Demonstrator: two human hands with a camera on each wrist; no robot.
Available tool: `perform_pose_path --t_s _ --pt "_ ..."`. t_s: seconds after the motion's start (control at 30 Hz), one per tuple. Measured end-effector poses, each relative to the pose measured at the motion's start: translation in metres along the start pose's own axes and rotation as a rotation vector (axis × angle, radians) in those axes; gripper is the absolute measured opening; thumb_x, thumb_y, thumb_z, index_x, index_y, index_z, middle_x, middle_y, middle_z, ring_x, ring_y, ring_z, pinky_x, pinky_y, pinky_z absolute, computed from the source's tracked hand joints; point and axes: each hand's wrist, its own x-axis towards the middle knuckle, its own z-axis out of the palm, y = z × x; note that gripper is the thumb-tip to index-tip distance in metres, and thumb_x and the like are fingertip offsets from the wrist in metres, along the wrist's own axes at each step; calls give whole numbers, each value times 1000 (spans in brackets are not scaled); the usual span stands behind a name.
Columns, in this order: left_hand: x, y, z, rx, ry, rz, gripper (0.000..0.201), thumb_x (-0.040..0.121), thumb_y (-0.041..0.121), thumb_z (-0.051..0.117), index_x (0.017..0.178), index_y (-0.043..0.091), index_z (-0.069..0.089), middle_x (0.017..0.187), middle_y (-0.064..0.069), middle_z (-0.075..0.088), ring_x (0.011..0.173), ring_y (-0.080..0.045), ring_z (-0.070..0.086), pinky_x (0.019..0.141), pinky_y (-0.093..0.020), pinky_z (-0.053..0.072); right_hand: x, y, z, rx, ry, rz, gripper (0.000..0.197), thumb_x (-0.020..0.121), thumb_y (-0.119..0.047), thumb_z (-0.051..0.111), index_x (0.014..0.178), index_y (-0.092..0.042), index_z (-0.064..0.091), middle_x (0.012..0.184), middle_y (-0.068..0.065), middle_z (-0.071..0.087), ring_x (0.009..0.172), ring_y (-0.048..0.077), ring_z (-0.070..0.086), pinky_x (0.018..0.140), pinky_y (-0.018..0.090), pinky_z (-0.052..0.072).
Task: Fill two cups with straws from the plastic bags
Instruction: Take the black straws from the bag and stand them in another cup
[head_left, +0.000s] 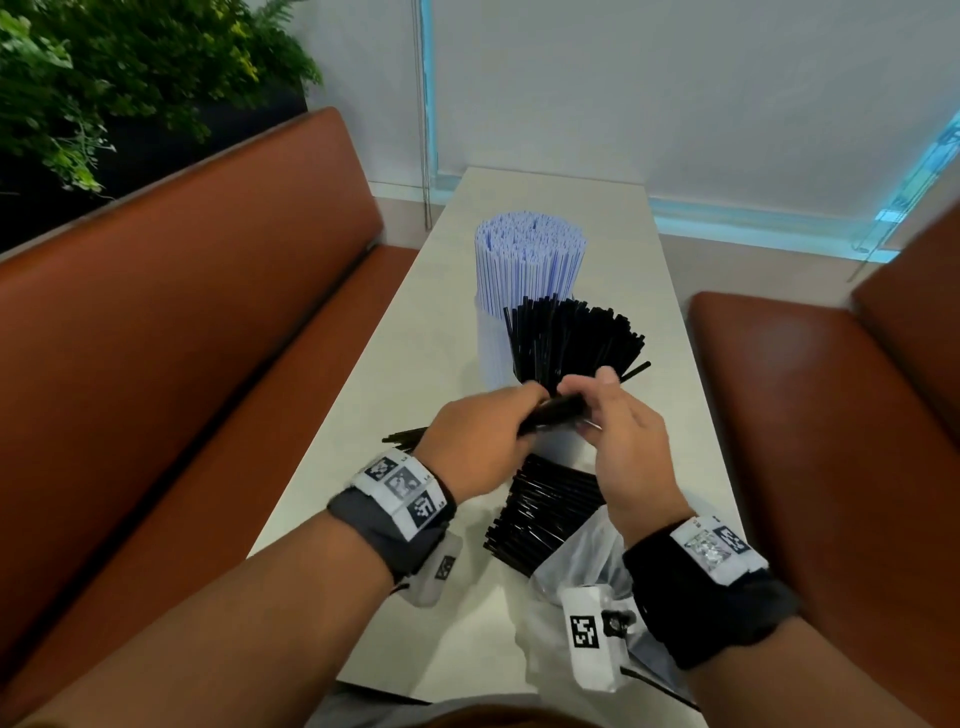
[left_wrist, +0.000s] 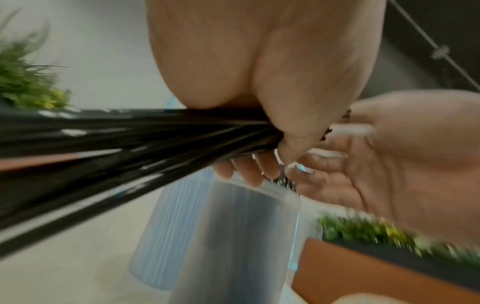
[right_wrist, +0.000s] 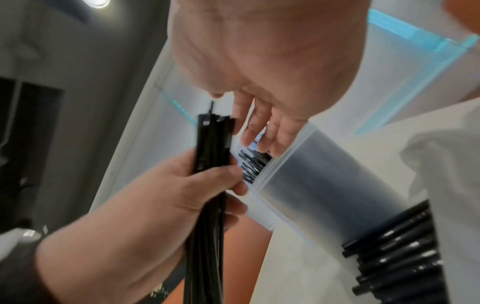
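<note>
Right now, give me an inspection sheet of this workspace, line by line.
Surface: narrow pale table.
Job's things: far cup packed with upright lilac straws; near cup holds black straws fanning out; loose black straws lie by a plastic bag.
Clutter: nothing seen.
Hands: left hand grips a bundle of black straws; right hand at the bundle's end, grip unclear.
Cables: nothing seen.
Surroundings: brown benches on both sides, plant on the far left, window wall ahead.
</note>
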Motion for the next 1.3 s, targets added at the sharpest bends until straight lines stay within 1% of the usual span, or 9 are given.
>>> perform_pose_path --t_s 0.17,0.37,0.5,0.63,0.73,0.83,0.97,1.1,1.3 --pt "14 22 -44 -1001 332 -99 18 91 21 68 99 37 65 82 8 68 75 -16 66 76 -33 56 2 5 -3 197 -39 309 54 104 -55 38 111 -13 72 104 6 77 104 24 72 91 39 56" --pt "28 41 -62 -1558 600 -82 21 91 -2 64 85 18 62 74 -6 57 67 -22 59 73 -36 54 -2 -1 5 470 -62 498 67 103 -60 36 128 -3 61 128 20 66 114 34 68 102 50 51" --pt "24 52 -44 -1536 540 -229 19 96 -7 57 90 11 56 70 -8 54 66 -22 54 71 -33 54 -7 0 11 437 -126 518 64 105 -54 37 125 1 63 126 25 65 119 39 64 106 54 48" --pt "26 47 -44 -1612 575 -269 21 98 -6 55 88 13 56 72 -5 54 67 -18 54 71 -34 53 -5 6 6 407 -107 478 54 107 -46 40 112 -1 69 121 21 69 107 30 70 102 49 52" --pt "25 49 -40 -1562 542 -315 18 98 -4 55 93 13 54 72 -5 55 66 -20 55 71 -34 54 -9 4 10 237 -232 449 46 106 -42 44 113 -8 74 110 16 74 104 27 70 96 43 54" --pt "25 47 -36 -1571 539 -340 17 99 -3 54 95 14 52 73 -6 55 63 -21 54 69 -36 52 -7 1 6 9 -233 139 27 95 -29 52 106 -24 77 102 -1 76 99 16 70 88 32 54" --pt "24 51 -32 -1580 493 -360 18 99 -2 55 96 16 54 72 -6 57 62 -21 55 66 -34 54 -6 -4 4 -314 -570 -86 22 89 -23 71 103 -36 62 87 -18 69 82 -1 64 75 18 48" --pt "29 46 -38 -1593 432 -346 14 96 2 60 95 15 58 73 -6 60 65 -21 59 70 -37 54 -5 7 5 -504 -454 -76 9 91 -38 65 89 -37 56 63 -10 58 58 7 55 61 35 49" --pt "39 36 -51 -1523 576 -303 13 95 8 61 90 19 63 69 -3 55 60 -18 52 63 -33 51 -7 16 9 -405 -331 160 28 84 -31 69 102 -11 64 70 -4 61 65 15 63 77 52 59"
